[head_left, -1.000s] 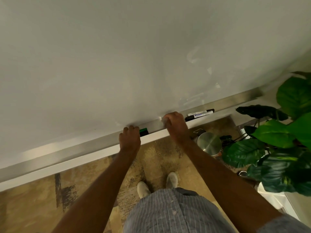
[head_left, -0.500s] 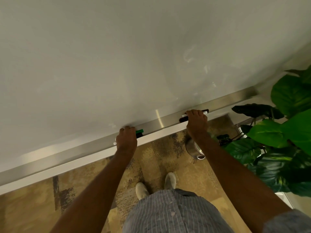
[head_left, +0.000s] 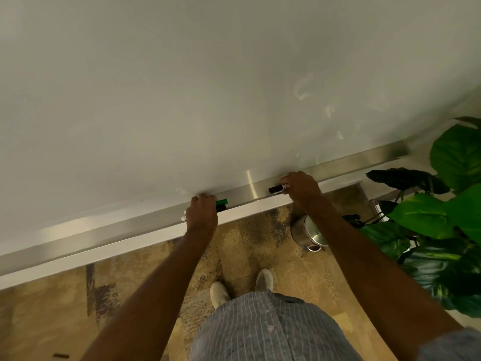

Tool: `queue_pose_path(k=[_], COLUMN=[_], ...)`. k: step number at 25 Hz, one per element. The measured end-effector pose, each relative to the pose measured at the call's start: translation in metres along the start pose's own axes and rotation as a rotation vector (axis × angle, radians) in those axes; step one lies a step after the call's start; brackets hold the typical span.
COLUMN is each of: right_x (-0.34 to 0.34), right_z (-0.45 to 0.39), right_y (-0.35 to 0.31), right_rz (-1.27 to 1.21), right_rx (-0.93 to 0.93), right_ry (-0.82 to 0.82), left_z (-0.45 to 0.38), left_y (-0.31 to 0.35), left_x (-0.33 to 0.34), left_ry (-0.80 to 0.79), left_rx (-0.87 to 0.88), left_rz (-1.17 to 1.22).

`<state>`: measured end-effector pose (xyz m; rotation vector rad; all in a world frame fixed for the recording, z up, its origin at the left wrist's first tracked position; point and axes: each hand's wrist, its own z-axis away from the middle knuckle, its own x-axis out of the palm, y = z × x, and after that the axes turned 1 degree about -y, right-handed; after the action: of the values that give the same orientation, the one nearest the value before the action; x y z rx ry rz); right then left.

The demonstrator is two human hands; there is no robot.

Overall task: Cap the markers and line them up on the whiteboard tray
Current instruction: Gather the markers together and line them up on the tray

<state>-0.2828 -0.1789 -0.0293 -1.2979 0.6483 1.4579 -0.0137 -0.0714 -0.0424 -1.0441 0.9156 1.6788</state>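
A long metal whiteboard tray (head_left: 250, 187) runs under the whiteboard (head_left: 208, 87). My left hand (head_left: 201, 214) rests curled on the tray over two capped markers: a green cap (head_left: 222, 202) and a black cap (head_left: 221, 207) stick out to its right, and white barrel ends (head_left: 183, 217) show at its left. My right hand (head_left: 302, 188) is closed over black-capped markers on the tray; one black cap (head_left: 276, 189) pokes out to its left. Most of each marker is hidden under the hands.
A small steel pedal bin (head_left: 309, 233) stands on the patterned carpet below my right arm. A large-leaved green plant (head_left: 442, 217) fills the right side. My shoes (head_left: 242, 285) are close to the wall. A short dark object (head_left: 61, 356) lies on the floor, bottom left.
My right hand left the middle of the tray, went right onto the black markers, and now slides them left along the tray. The left hand stays on the green marker.
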Motion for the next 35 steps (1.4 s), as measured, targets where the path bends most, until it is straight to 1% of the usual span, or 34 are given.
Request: queue_pose_path(k=[4, 6, 10, 15, 18, 22, 25, 27, 30, 33, 35], right_x=[0.003, 0.013, 0.041, 0.055, 0.056, 0.060, 0.059, 0.055, 0.050, 0.049, 0.047], right_z=[0.002, 0.000, -0.001, -0.003, -0.004, 0.000, 0.004, 0.005, 0.008, 0.014, 0.015], right_y=[-0.056, -0.080, -0.107, -0.119, -0.130, -0.137, -0.133, -0.127, -0.119, -0.113, -0.116], right_rz=[-0.090, -0.151, -0.156, -0.299, -0.378, -0.417, -0.539, -0.536, -0.516, -0.620, -0.759], right_rx=[-0.227, -0.248, -0.196, -0.112, -0.101, -0.123, -0.133, -0.139, -0.121, -0.070, -0.027], right_ry=[0.058, 0.048, -0.049, -0.068, -0.068, -0.035, 0.062, 0.134, 0.174, 0.180, 0.174], left_z=[0.002, 0.003, 0.007, 0.009, 0.011, 0.011, 0.012, 0.012, 0.011, 0.011, 0.010], left_y=[-0.006, -0.012, -0.026, -0.037, -0.039, -0.038, -0.039, -0.039, -0.041, -0.041, -0.041], left_x=[0.004, 0.005, 0.007, 0.007, 0.007, 0.006, 0.008, 0.008, 0.009, 0.010, 0.010], left_ry=[0.031, 0.044, 0.082, 0.095, 0.109, 0.100, 0.109, 0.111, 0.107, 0.110, 0.112], left_rx=[-0.018, -0.033, -0.076, -0.107, -0.115, -0.118, -0.110, -0.105, -0.103, -0.102, -0.102], left_rz=[0.009, 0.029, 0.098, 0.154, 0.179, 0.170, 0.171, 0.175, 0.178, 0.177, 0.181])
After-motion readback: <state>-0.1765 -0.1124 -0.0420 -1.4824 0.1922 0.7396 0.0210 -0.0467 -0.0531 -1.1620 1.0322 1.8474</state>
